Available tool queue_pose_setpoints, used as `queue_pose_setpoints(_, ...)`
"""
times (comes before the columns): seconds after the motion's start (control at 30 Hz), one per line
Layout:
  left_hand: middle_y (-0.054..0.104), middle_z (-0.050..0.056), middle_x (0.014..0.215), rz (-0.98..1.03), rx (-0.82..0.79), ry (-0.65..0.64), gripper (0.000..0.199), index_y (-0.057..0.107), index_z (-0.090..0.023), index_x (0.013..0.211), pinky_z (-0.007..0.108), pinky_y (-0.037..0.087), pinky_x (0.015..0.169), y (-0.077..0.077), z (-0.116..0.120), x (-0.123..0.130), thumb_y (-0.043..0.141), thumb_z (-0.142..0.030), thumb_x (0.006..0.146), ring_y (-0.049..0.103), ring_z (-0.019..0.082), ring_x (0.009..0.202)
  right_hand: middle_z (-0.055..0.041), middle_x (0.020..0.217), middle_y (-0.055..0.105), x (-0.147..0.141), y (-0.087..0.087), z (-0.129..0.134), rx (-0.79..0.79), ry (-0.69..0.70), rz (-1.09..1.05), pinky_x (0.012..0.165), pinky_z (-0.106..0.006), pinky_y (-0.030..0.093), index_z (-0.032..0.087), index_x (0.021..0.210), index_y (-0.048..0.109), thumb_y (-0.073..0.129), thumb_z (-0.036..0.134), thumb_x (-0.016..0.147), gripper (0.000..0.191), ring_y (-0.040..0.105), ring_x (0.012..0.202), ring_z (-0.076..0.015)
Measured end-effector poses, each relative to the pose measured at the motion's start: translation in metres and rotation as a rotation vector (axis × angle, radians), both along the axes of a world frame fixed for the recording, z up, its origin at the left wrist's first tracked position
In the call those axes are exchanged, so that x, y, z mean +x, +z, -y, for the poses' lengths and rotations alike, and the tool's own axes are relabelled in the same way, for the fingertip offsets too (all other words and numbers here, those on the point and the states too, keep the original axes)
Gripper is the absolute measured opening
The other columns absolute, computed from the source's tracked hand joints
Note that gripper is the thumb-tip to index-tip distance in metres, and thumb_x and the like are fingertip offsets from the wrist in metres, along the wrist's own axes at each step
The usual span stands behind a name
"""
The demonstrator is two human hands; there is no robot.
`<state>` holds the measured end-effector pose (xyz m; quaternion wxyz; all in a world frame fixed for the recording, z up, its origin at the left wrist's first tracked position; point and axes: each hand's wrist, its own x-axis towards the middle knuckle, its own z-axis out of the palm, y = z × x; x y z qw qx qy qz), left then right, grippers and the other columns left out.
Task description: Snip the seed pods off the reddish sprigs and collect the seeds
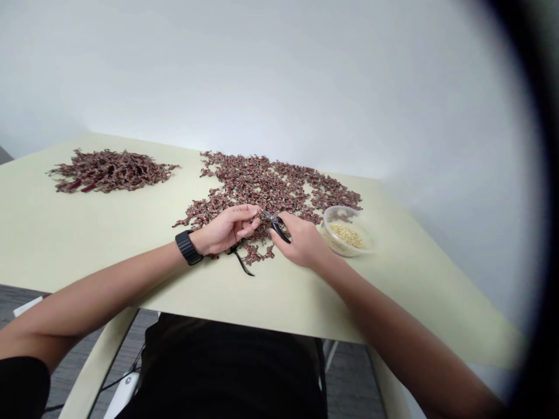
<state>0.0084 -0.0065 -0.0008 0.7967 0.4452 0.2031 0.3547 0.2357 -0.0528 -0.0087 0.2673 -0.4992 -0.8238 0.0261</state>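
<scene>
Now, right hand [302, 237] wrapped round black-handled pliers [282, 229]. Left hand [229, 228] pinching tiny bit [258, 214] at pliers' tip, too small to name. One black watch [188, 247] on left wrist. Just under my hands, big pile [262, 183] of red-brown bits, spread wide. Smaller pile [113, 170] well off to left. Two piles, bits too many to count. One black curved thing [245, 265] near left hand. One clear round tub [326, 224], gold bits [347, 235] inside, right side. Pale yellow table [279, 299], white wall [262, 75], gray floor [353, 378].
</scene>
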Motion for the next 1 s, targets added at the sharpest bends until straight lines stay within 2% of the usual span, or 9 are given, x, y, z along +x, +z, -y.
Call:
queue_pose_setpoints(0.23,0.062,0.002,0.076,-0.014,0.149,0.082,0.020,0.057,-0.015,0.103,0.018,0.033,0.055,-0.006,0.004,0.005,0.068,-0.028,0.093,0.043,0.005,0.053,0.0013,0.069,0.053,-0.014,-0.007,0.005,-0.053,-0.049,-0.144,0.061,-0.028,0.032,0.022,0.095,0.051,0.049,0.042,0.098,0.021,0.049,0.061,-0.0158)
queue_pose_setpoints(0.57,0.065,0.003,0.082,-0.038,0.230,0.120,0.024,0.053,-0.018,0.107,0.021,0.037,0.059,-0.012,0.006,0.007,0.068,-0.031,0.094,0.048,0.007,0.058,-0.0005,0.071,0.056,-0.021,-0.010,0.009,-0.055,-0.121,-0.169,0.061,-0.028,0.032,0.022,0.093,0.053,0.047,0.044,0.098,0.023,0.052,0.062,-0.0170)
queue_pose_setpoints(0.77,0.066,0.005,0.088,-0.041,0.168,0.129,0.016,0.051,-0.019,0.105,0.023,0.042,0.063,-0.013,0.003,0.009,0.062,-0.024,0.095,0.058,0.012,0.067,-0.0012,0.075,0.060,-0.023,-0.010,0.009,-0.080,-0.105,-0.208,0.063,-0.028,0.034,0.022,0.093,0.053,0.051,0.042,0.096,0.021,0.054,0.065,-0.0170)
queue_pose_setpoints(0.9,0.061,0.002,0.080,-0.010,0.145,0.156,0.009,0.052,-0.018,0.103,0.021,0.041,0.061,-0.012,-0.002,0.007,0.058,-0.021,0.097,0.054,0.010,0.063,0.0004,0.070,0.055,-0.017,-0.005,0.008,-0.095,-0.062,-0.217,0.063,-0.028,0.035,0.022,0.092,0.053,0.051,0.043,0.096,0.022,0.051,0.063,-0.0164)
queue_pose_setpoints(1.0,0.054,-0.001,0.073,-0.003,0.127,0.126,0.010,0.054,-0.017,0.104,0.020,0.037,0.058,-0.012,-0.005,0.003,0.059,-0.021,0.096,0.048,0.008,0.057,0.0002,0.070,0.054,-0.011,0.001,0.007,-0.092,-0.035,-0.164,0.062,-0.029,0.034,0.021,0.092,0.053,0.052,0.043,0.096,0.021,0.050,0.063,-0.0166)
